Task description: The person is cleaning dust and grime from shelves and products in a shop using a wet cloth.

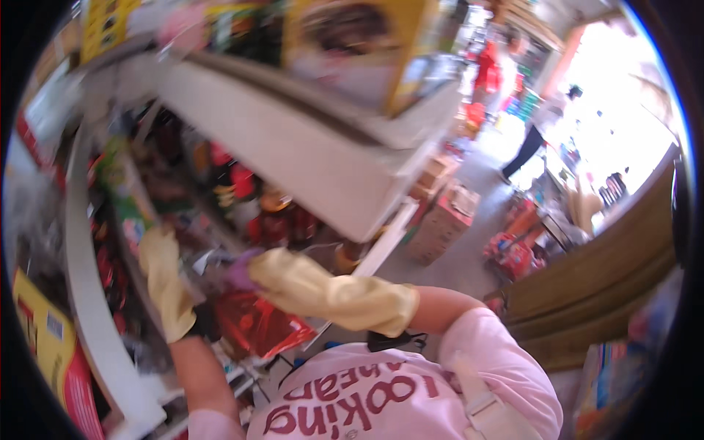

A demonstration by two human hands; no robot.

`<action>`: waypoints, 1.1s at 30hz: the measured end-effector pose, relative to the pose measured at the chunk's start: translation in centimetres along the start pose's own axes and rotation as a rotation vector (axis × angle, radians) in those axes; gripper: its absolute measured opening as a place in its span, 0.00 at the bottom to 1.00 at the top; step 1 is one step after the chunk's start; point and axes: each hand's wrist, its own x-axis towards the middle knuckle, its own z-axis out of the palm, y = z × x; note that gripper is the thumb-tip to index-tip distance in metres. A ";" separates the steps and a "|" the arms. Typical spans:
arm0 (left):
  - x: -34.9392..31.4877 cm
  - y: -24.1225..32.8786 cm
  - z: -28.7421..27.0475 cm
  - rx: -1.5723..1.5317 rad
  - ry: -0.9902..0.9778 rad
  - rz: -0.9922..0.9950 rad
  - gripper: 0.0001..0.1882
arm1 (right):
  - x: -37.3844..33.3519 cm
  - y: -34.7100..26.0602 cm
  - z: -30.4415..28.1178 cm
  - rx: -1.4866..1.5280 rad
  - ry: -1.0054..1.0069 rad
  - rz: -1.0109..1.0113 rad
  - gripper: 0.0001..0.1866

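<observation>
Both my hands wear long pale-yellow gloves and reach into a cluttered shelf. My left hand [159, 253] is beside a long green, colourful package [128, 187]; its fingers are smeared by motion. My right hand [265, 270] reaches in from the right, and a purple patch [239, 271] shows at the glove's end, too blurred to tell whether it is cloth or part of the glove. Just left of that patch is something greyish and clear [209, 264]. Under my right forearm lies a shiny red packet [264, 324]. What either hand grips cannot be made out.
A white shelf board [286, 139] crosses above my hands, with a yellow box [352, 51] on top. Dark red jars [282, 220] stand behind. A white curved frame [88, 293] borders the left. Cartons [444, 220] stand on the floor; a person [532, 132] is farther off.
</observation>
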 end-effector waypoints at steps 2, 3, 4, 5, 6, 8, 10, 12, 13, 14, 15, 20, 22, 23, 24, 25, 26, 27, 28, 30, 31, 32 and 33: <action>-0.5 0.5 -1.0 -0.097 0.061 -0.069 0.30 | 0.9 -2.4 -3.9 -0.033 -0.091 -0.085 0.13; -3.5 3.8 -3.4 -0.098 0.162 -0.045 0.24 | 0.4 -2.0 -3.8 -0.182 -0.290 -0.038 0.17; -3.2 3.2 -4.2 -0.137 0.105 -0.096 0.27 | 0.0 -2.5 -4.1 -0.230 -0.463 0.009 0.22; -2.5 2.7 -4.5 -0.189 0.050 -0.129 0.30 | -0.6 -2.7 -4.3 -0.344 -0.570 -0.011 0.26; -2.6 2.9 -5.7 -0.151 0.029 -0.167 0.30 | -1.2 -2.5 -3.9 -0.395 -0.515 -0.055 0.27; -3.4 4.2 -6.8 -0.114 0.004 -0.214 0.30 | -1.1 -2.2 -3.1 -0.439 -0.462 -0.102 0.28; -3.9 4.6 -7.5 -0.194 0.007 -0.285 0.24 | 0.1 -2.9 -2.5 -0.605 -0.599 -0.036 0.28; -4.0 4.7 -7.9 -0.191 -0.016 -0.288 0.24 | 1.6 -2.9 -0.8 -0.677 -0.557 -0.048 0.27; -3.9 4.3 -8.1 -0.196 -0.042 -0.282 0.24 | 2.4 -2.7 0.4 -0.759 -0.512 -0.050 0.26; -3.7 4.1 -7.9 -0.190 -0.037 -0.258 0.24 | 2.9 -1.7 2.0 -0.731 -0.455 -0.033 0.19; -3.7 4.0 -8.0 -0.186 -0.031 -0.262 0.24 | 3.5 -0.6 4.0 -0.727 -0.452 -0.039 0.19; -3.0 5.0 -7.4 -0.211 -0.096 -0.277 0.25 | 9.3 2.0 9.4 -0.862 -0.401 0.126 0.12; -2.3 5.8 -6.8 -0.212 -0.110 -0.227 0.27 | 10.9 3.1 9.9 -0.918 -0.270 0.044 0.14; -2.1 6.2 -6.6 -0.213 -0.108 -0.223 0.27 | 11.4 3.4 10.1 -0.968 -0.143 -0.036 0.15; -2.0 6.9 -6.3 -0.239 -0.125 -0.209 0.29 | 11.6 3.7 10.1 -0.970 -0.228 0.015 0.16; -1.9 7.1 -6.4 -0.265 -0.137 -0.204 0.30 | 12.0 3.2 9.9 -0.970 -0.224 0.009 0.16; -1.6 7.0 -5.7 -0.295 -0.118 -0.222 0.31 | 12.2 2.7 9.7 -0.882 -0.288 0.076 0.15; -1.4 7.2 -5.4 -0.296 -0.112 -0.223 0.31 | 12.3 2.4 9.6 -0.792 -0.351 0.144 0.14; -1.4 7.9 -5.0 -0.272 0.010 -0.212 0.30 | 12.1 2.4 9.5 -0.796 -0.350 0.144 0.14; -0.9 8.8 -4.1 -0.250 0.133 -0.200 0.29 | 11.5 2.3 9.5 -0.823 -0.306 0.153 0.14; -0.8 8.9 -3.5 -0.256 0.259 -0.149 0.29 | 11.4 2.2 9.6 -0.820 -0.310 0.154 0.14; -0.6 9.0 -2.9 -0.261 0.385 -0.097 0.31 | 11.3 2.0 9.7 -0.809 -0.296 0.137 0.15; -0.1 9.1 -2.4 -0.259 0.380 -0.100 0.31 | 11.2 2.0 9.8 -0.797 -0.284 0.119 0.15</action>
